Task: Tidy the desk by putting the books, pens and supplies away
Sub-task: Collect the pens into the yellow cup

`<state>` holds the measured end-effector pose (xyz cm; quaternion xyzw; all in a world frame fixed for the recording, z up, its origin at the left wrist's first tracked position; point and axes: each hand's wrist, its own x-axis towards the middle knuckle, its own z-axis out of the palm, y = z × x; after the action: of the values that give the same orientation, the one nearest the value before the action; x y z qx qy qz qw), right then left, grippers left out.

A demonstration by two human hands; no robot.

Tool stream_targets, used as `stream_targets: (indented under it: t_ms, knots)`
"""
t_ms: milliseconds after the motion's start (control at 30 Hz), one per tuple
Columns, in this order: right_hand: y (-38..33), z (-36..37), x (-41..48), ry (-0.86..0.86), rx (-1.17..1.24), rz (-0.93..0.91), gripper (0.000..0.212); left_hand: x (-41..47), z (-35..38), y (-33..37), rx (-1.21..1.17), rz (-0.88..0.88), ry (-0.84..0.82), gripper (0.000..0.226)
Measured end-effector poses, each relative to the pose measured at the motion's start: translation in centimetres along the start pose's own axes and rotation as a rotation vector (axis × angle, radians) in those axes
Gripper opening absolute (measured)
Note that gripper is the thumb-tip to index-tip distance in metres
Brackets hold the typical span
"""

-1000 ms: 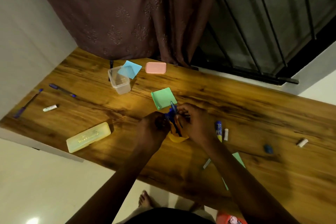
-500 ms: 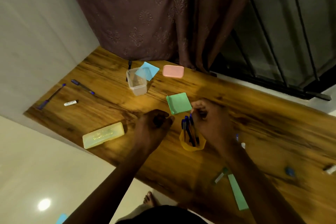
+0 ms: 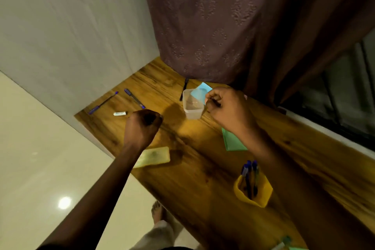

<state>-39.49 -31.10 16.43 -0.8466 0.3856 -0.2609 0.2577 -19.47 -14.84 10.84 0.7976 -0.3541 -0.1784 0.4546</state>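
My hands are apart over the tabletop (image 3: 203, 168). My left hand (image 3: 142, 126) is closed in a fist, just right of a small white stick (image 3: 120, 113) and near two blue pens (image 3: 135, 98) that lie loose towards the wall. A pale yellow pencil case (image 3: 157, 156) sits on the tabletop partly under that wrist. My right hand (image 3: 227, 107) is further back with its fingers curled, the fingertips (image 3: 207, 101) right at the rim of a clear plastic tub (image 3: 192, 107) and at the edge of a blue sticky note (image 3: 200, 92). I cannot tell whether they pinch the note or only touch it. A dark pen (image 3: 184, 92) lies behind the tub, beside the curtain (image 3: 213, 26). A green notepad (image 3: 233, 144) shows from under my right forearm. The yellow pen holder (image 3: 261, 195) stands well behind both hands, close to my body on the right side, with several blue-capped pens (image 3: 248, 170) upright inside it.
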Motion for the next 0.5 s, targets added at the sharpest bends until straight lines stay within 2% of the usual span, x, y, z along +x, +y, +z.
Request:
stream_targets:
  t_ms: [167,267,433,500]
  knots:
    - [-1.4,4.8,7.3,-0.081,-0.115,-0.057,0.013,7.1,-2.9,-4.0,0.1,0.004,-0.041,0.016]
    - [-1.7,8.5,11.5,-0.162,-0.261,-0.056,0.019,11.2,-3.8,-6.0,0.205,0.011,-0.083,0.024]
    - [-2.8,14.2,16.8,-0.3,-0.502,-0.009,0.021,17.8,-4.7,-9.6,0.235,-0.153,-0.09,0.014]
    - [-3.6,15.9,18.1,-0.372,-0.639,-0.001,0.019,20.0,-5.0,-11.0,0.274,-0.141,-0.094,0.012]
